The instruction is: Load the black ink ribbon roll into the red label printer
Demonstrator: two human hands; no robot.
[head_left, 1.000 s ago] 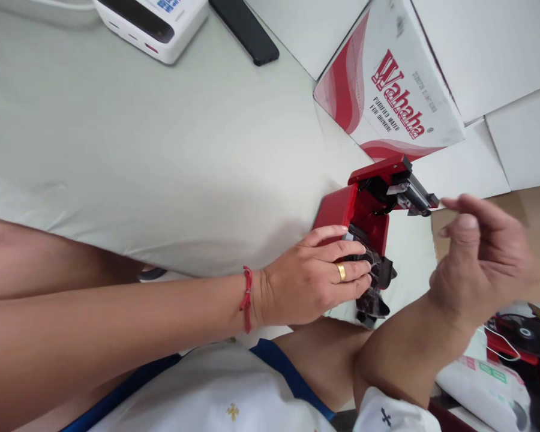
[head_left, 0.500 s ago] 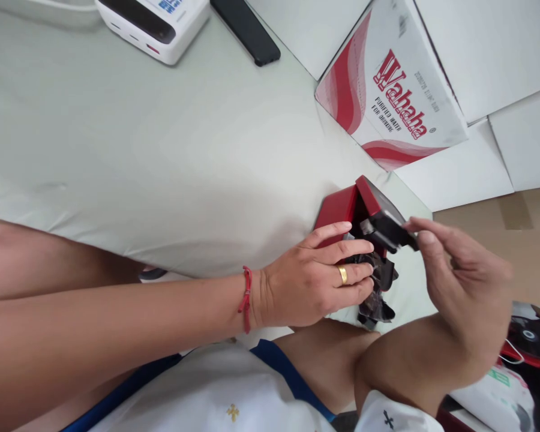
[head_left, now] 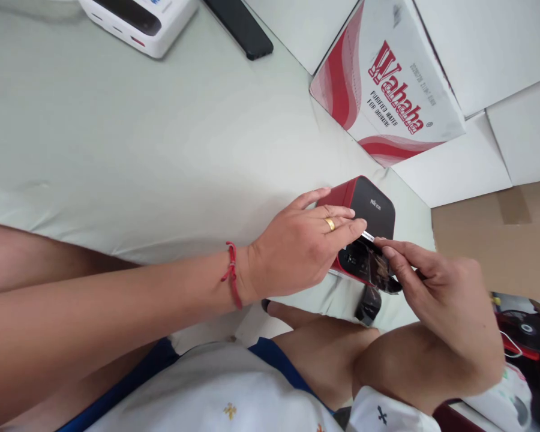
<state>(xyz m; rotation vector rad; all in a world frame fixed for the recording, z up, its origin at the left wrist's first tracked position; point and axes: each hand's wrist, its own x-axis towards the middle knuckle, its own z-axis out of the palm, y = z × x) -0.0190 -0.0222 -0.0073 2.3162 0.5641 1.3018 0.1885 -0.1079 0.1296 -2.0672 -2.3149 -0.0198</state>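
A red box (head_left: 336, 195) with a black, rounded face (head_left: 372, 207) lies on the pale cloth in front of me. My left hand (head_left: 303, 243), with a gold ring and a red cord bracelet, is closed over its near side, fingers reaching across the black face; the thumb is hidden. My right hand (head_left: 432, 288) pinches a thin black piece with a white edge (head_left: 368, 236) against the face; its exact kind is unclear. Crumpled dark shiny plastic wrap (head_left: 380, 270) sits below it at the box's lower part. A black piece (head_left: 368, 305) lies under the box's lower right.
A white power bank (head_left: 139, 30) and a black phone-like slab (head_left: 240, 27) lie at the top left. A red-and-white water carton (head_left: 387, 84) and white boxes (head_left: 490, 54) line the far side. A brown carton (head_left: 495, 234) stands at right.
The tilted black lid now lies level on the red box. My right hand has moved lower and left, and my left hand has shifted up and left.
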